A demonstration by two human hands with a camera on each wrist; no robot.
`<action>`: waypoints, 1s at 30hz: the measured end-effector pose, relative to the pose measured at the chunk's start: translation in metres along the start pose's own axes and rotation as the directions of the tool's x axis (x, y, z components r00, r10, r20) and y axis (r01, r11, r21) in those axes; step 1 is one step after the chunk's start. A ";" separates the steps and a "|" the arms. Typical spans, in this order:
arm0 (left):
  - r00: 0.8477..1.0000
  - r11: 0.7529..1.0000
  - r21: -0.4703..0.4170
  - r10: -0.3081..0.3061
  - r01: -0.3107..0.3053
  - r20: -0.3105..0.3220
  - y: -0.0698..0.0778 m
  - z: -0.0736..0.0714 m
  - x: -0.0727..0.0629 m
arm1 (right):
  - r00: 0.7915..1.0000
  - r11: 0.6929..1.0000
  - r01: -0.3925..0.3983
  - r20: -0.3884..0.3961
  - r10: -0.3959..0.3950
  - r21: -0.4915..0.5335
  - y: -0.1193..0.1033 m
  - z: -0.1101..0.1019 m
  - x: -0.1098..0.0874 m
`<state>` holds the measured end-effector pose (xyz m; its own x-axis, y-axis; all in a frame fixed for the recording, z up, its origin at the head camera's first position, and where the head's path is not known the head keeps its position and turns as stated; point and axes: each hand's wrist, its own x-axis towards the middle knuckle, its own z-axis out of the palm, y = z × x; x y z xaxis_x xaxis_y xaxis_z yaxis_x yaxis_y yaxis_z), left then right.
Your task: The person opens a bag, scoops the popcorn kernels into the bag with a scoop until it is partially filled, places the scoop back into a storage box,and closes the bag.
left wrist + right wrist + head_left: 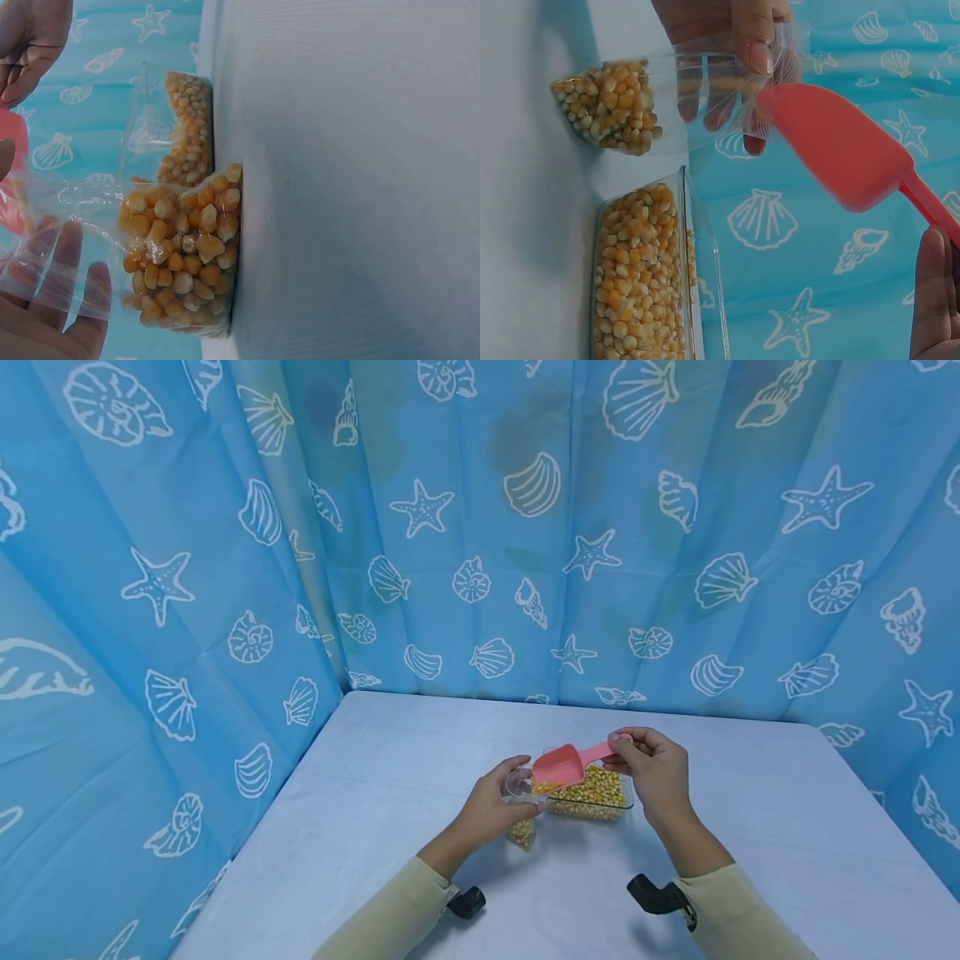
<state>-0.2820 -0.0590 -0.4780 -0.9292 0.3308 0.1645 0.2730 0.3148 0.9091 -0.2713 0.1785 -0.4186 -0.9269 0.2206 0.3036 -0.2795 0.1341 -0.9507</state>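
My left hand (487, 806) holds a clear plastic bag (667, 94) by its upper part, thumb at the mouth and fingers behind the film. Corn kernels (184, 255) fill the bag's lower part, which stands at the table surface. My right hand (656, 772) pinches the handle of a pink scoop (840, 146). The scoop is tilted, its tip at the bag's mouth, and some kernels show at its front in the head view. Beside the bag, below the scoop, sits a clear rectangular container (628, 802) of corn kernels.
All of this is on a white-covered table (405, 752). A blue curtain (465, 527) printed with shells and starfish hangs behind the table and along its left side. Dark wrist mounts (656, 895) stick out from both sleeves.
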 end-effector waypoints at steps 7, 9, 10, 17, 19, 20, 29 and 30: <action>1.000 1.000 -0.008 0.015 -0.015 0.004 0.000 0.000 0.000 | 0.999 0.998 0.042 0.006 -0.042 -0.038 -0.002 0.000 -0.001; 1.000 1.000 -0.009 0.017 -0.017 0.004 0.000 0.000 0.000 | 0.999 0.997 0.055 0.006 -0.054 -0.054 -0.004 0.000 -0.002; 1.000 1.000 -0.009 0.019 -0.019 0.004 0.000 0.000 0.000 | 0.998 0.996 0.061 0.007 -0.061 -0.061 -0.005 0.001 -0.002; 1.000 1.000 -0.021 0.016 -0.016 0.005 -0.001 0.001 0.000 | 0.997 0.993 0.075 -0.006 -0.076 -0.088 -0.009 0.000 -0.003; 1.000 1.000 -0.021 0.018 -0.018 0.008 -0.001 0.001 0.000 | 0.997 0.993 0.079 -0.018 -0.081 -0.089 -0.008 -0.001 -0.002; 1.000 1.000 -0.021 0.020 -0.020 0.009 -0.001 0.000 0.001 | 0.996 0.993 0.079 -0.029 -0.082 -0.086 -0.008 -0.002 -0.001; 1.000 1.000 0.011 0.029 -0.029 0.000 -0.001 -0.001 0.001 | 0.985 0.999 -0.036 -0.165 0.041 0.036 0.011 -0.017 0.014; 0.999 0.999 0.012 0.032 -0.032 0.000 -0.001 -0.001 0.001 | 0.982 0.997 -0.057 -0.178 0.064 0.047 0.013 -0.019 0.015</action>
<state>-0.2834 -0.0601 -0.4778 -0.9202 0.3403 0.1936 0.3055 0.3146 0.8987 -0.2846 0.2022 -0.4254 -0.8837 0.3968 0.2483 -0.2382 0.0754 -0.9683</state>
